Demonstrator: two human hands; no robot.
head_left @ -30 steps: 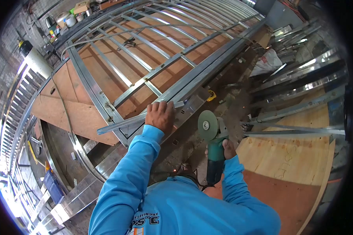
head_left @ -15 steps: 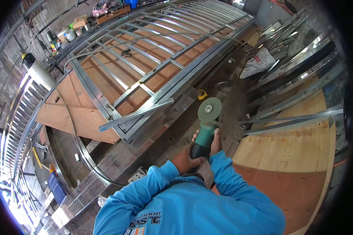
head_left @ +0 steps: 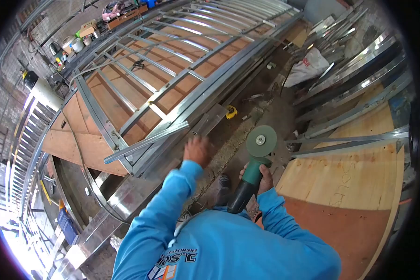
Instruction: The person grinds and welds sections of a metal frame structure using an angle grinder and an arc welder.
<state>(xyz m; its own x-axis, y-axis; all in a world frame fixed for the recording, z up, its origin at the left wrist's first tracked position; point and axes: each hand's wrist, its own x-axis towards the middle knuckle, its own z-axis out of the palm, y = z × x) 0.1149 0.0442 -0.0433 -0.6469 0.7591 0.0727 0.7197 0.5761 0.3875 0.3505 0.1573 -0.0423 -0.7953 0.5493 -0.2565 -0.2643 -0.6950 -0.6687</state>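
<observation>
Head view: my right hand is wrapped around the green angle grinder, its disc raised above the floor. My left hand, blurred, reaches forward, so I cannot tell if it is open. Just beyond it a loose steel bar lies across the corner of the metal gate frame on plywood sheets.

The left hand is motion-blurred, so its fingers cannot be told apart. The right hand is half hidden behind the grinder. Far-left boxes are too small to identify.
</observation>
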